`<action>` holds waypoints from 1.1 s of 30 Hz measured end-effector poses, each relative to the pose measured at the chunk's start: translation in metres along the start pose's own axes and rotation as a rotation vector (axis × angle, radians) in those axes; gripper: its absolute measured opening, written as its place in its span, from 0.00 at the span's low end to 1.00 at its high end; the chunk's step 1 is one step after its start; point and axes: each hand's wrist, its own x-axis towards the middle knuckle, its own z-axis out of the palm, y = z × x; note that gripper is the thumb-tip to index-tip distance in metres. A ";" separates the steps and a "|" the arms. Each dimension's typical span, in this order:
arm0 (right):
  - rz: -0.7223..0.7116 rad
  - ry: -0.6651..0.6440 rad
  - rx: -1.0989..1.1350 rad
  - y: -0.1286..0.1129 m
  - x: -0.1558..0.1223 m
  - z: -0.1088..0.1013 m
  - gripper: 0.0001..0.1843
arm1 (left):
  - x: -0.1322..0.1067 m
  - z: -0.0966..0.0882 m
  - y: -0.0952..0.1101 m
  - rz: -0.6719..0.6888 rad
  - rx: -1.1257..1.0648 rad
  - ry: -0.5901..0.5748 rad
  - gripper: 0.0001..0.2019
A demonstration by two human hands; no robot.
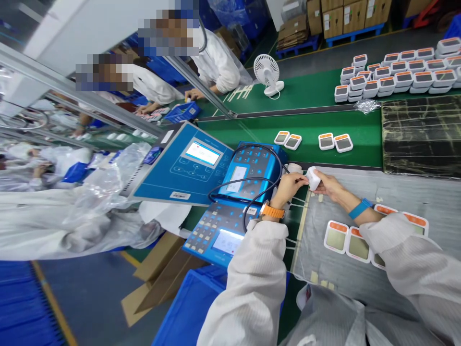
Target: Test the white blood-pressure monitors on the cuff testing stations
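Observation:
Held up on edge above the grey mat [403,187] is a small white device [313,179], gripped by my right hand [328,185]. My left hand [291,186] reaches in from the other side, fingertips pinched together at the device's edge; whatever lies between them is too small to make out. An orange watch band circles my left wrist, a blue strap the right. Several white devices with orange tops and grey screens [336,238] lie on the mat beside my right forearm. A white round object [294,168] sits just behind my left hand.
Blue keypad testers [248,185] with a black cable and a larger blue instrument [158,180] stand at left. Beyond, the green belt [237,127] carries four-sided devices [326,141]; stacked devices [414,77] and a white fan [267,72] stand farther back. Co-workers sit at upper left.

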 end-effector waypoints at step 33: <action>-0.257 0.079 -0.257 0.024 0.005 0.022 0.26 | -0.003 -0.014 0.003 -0.036 -0.014 -0.105 0.39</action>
